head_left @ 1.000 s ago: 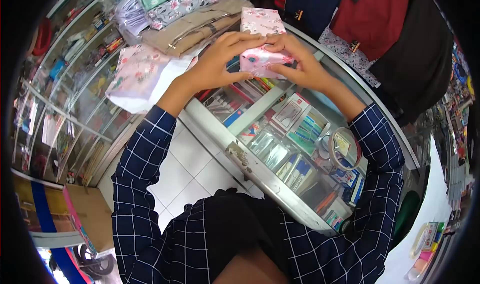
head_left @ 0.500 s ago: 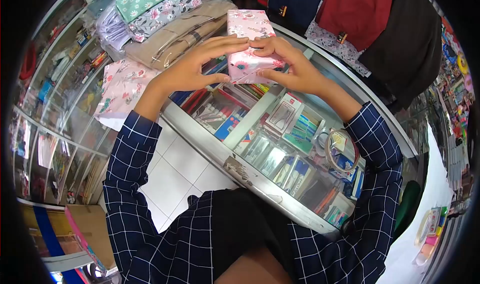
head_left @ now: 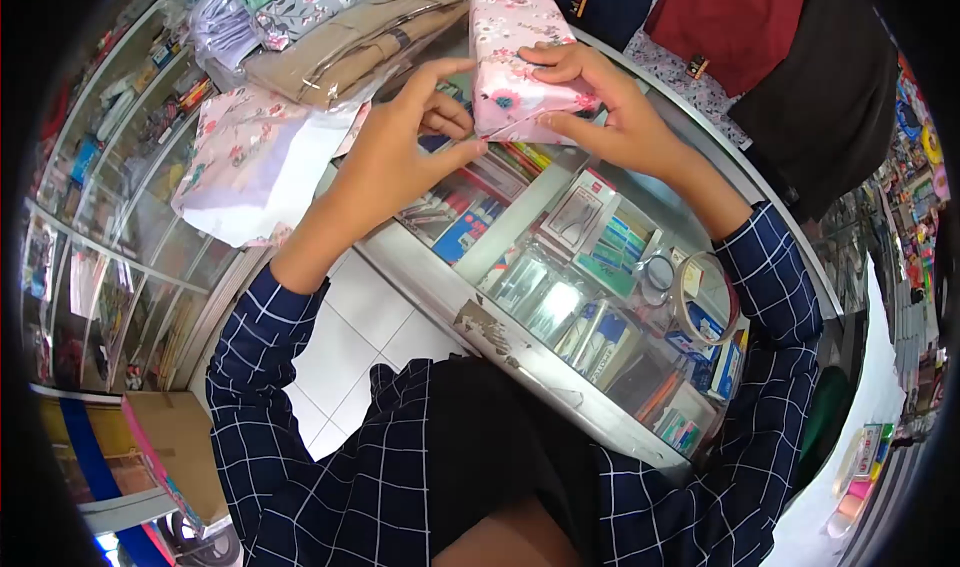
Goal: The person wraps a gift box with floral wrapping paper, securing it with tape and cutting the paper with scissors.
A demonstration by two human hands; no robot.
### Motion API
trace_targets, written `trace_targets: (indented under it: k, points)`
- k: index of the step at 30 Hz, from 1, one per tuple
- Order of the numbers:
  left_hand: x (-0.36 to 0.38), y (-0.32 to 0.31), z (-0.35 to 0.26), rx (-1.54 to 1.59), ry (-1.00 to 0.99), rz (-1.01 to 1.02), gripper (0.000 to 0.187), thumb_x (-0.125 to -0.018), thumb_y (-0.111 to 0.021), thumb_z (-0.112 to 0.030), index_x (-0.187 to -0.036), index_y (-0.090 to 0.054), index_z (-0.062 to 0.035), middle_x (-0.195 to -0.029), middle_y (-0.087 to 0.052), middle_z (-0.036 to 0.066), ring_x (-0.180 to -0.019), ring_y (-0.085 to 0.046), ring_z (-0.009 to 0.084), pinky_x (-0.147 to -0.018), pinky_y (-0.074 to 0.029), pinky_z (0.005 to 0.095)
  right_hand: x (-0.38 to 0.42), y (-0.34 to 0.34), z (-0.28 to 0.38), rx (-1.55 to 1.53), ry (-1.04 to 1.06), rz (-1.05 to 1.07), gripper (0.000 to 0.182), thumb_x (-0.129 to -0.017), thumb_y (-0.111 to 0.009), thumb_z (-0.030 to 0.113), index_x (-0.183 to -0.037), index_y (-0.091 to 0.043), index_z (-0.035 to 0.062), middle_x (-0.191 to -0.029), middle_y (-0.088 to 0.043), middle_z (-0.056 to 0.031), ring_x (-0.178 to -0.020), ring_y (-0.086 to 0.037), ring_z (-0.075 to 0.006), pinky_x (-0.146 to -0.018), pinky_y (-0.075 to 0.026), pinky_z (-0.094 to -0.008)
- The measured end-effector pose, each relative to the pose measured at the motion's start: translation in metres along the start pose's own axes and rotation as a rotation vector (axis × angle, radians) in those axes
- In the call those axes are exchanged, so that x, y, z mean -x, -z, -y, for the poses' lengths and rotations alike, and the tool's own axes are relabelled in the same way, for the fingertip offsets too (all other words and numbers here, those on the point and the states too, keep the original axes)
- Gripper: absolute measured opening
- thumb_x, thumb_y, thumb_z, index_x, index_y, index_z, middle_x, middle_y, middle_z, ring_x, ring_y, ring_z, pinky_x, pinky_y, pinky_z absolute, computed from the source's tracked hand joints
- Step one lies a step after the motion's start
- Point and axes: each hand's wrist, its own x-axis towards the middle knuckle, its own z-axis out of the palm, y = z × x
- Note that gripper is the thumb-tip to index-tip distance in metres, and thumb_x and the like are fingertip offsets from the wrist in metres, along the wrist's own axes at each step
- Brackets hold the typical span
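A box-shaped parcel wrapped in pink floral paper (head_left: 520, 32) rests on the glass counter. My right hand (head_left: 615, 107) grips its near right part, fingers on the top and thumb against the near end. At its left side is my left hand (head_left: 395, 147), open, with the thumb tip by the near left corner and the index fingertip by the left edge. The other left fingers are curled loosely. A loose sheet of the same pink floral paper (head_left: 235, 132), its white underside partly turned up, lies left of my left wrist.
A roll of tape (head_left: 705, 297) lies on the glass counter (head_left: 500, 332), with boxed stationery beneath the glass. Folded clothes in plastic (head_left: 350, 52) are piled at the far left. Dark and red garments (head_left: 735, 27) lie at the far right. Glass shelves (head_left: 110, 217) stand on the left.
My left hand has moved from the parcel's top to its left side. My right hand stays on the parcel. The view has shifted slightly, and more of the loose sheet's white underside shows.
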Motion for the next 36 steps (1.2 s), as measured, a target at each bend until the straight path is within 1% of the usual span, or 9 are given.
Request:
trace_targets:
  k: [1,4,5,8,14,23,29,32,36]
  points:
    - [-0.002,-0.002,-0.005,0.025,0.015,-0.029,0.062,-0.079,-0.071,-0.005,-0.133,-0.042,-0.0083,-0.086,-0.067,0.008,-0.08,-0.066,0.0169,-0.077,-0.051,0.0283,0.0,0.0,0.001,-0.001,0.001,0.0,0.031,-0.081,-0.067,0.003,-0.108,-0.052,0.0026,-0.13,-0.053,-0.0152,-0.124,-0.047,-0.0254,-0.105,-0.034,-0.0362]
    - [-0.006,-0.002,-0.003,0.003,0.039,-0.047,0.06,-0.079,-0.07,-0.003,-0.132,-0.042,-0.0076,-0.082,-0.067,0.008,-0.076,-0.066,0.0157,-0.076,-0.051,0.0278,0.0,0.001,0.001,0.02,-0.01,-0.005,0.031,-0.081,-0.068,0.003,-0.108,-0.053,0.0022,-0.13,-0.053,-0.0149,-0.123,-0.048,-0.0252,-0.104,-0.034,-0.0361]
    - [-0.005,-0.003,-0.006,-0.001,0.05,-0.052,0.063,-0.081,-0.069,-0.001,-0.136,-0.04,-0.0082,-0.08,-0.064,0.004,-0.076,-0.061,0.0083,-0.073,-0.049,0.0232,0.0,0.001,0.0,0.028,-0.005,-0.008,0.031,-0.081,-0.068,0.003,-0.108,-0.054,0.0022,-0.13,-0.053,-0.0148,-0.123,-0.048,-0.0251,-0.104,-0.034,-0.0361]
    - [-0.004,-0.004,-0.002,-0.04,0.007,-0.076,0.06,-0.079,-0.068,0.0,-0.132,-0.042,-0.0077,-0.081,-0.068,0.007,-0.073,-0.066,0.0146,-0.074,-0.05,0.0268,0.003,0.0,0.0,0.029,-0.003,-0.013,0.031,-0.081,-0.068,0.004,-0.109,-0.055,0.002,-0.129,-0.053,-0.0146,-0.122,-0.049,-0.0248,-0.103,-0.034,-0.0357]
    - [-0.003,-0.004,-0.005,-0.059,0.006,-0.051,0.062,-0.08,-0.066,0.002,-0.136,-0.039,-0.0087,-0.08,-0.063,0.003,-0.073,-0.058,0.0077,-0.07,-0.047,0.022,0.003,-0.001,0.0,0.035,0.008,-0.02,0.031,-0.082,-0.067,0.005,-0.11,-0.055,0.0018,-0.13,-0.053,-0.0145,-0.122,-0.049,-0.0241,-0.103,-0.034,-0.035]
    - [0.002,-0.002,-0.006,-0.127,0.034,-0.02,0.064,-0.079,-0.064,0.003,-0.137,-0.038,-0.0082,-0.08,-0.063,0.003,-0.07,-0.053,0.0086,-0.071,-0.045,0.0224,0.003,0.0,0.0,0.043,-0.005,-0.015,0.031,-0.082,-0.067,0.005,-0.11,-0.054,0.0019,-0.131,-0.052,-0.0146,-0.122,-0.048,-0.0232,-0.103,-0.035,-0.0344]
    - [0.01,0.001,-0.004,-0.224,0.046,-0.048,0.03,-0.083,-0.063,-0.003,-0.112,-0.064,-0.0023,-0.084,-0.065,0.006,-0.075,-0.06,0.0126,-0.075,-0.047,0.0253,0.003,0.0,0.001,0.073,0.003,-0.021,0.031,-0.082,-0.067,0.006,-0.111,-0.055,0.0027,-0.131,-0.052,-0.0142,-0.122,-0.048,-0.0239,-0.103,-0.035,-0.0349]
    - [0.014,0.001,-0.007,-0.31,-0.018,-0.077,0.016,-0.083,-0.065,-0.005,-0.097,-0.07,-0.0009,-0.087,-0.067,0.009,-0.079,-0.063,0.018,-0.075,-0.048,0.0278,0.004,0.0,0.002,0.078,0.008,-0.025,0.032,-0.082,-0.067,0.006,-0.111,-0.055,0.0032,-0.131,-0.053,-0.0142,-0.122,-0.048,-0.0246,-0.104,-0.035,-0.0355]
    - [0.014,0.002,-0.011,-0.268,0.007,-0.058,0.014,-0.082,-0.067,-0.007,-0.095,-0.07,-0.0013,-0.087,-0.068,0.009,-0.078,-0.063,0.021,-0.075,-0.048,0.0293,0.004,0.0,0.002,0.078,0.012,-0.023,0.032,-0.082,-0.067,0.006,-0.111,-0.054,0.0037,-0.131,-0.053,-0.0143,-0.123,-0.048,-0.0258,-0.104,-0.035,-0.0367]
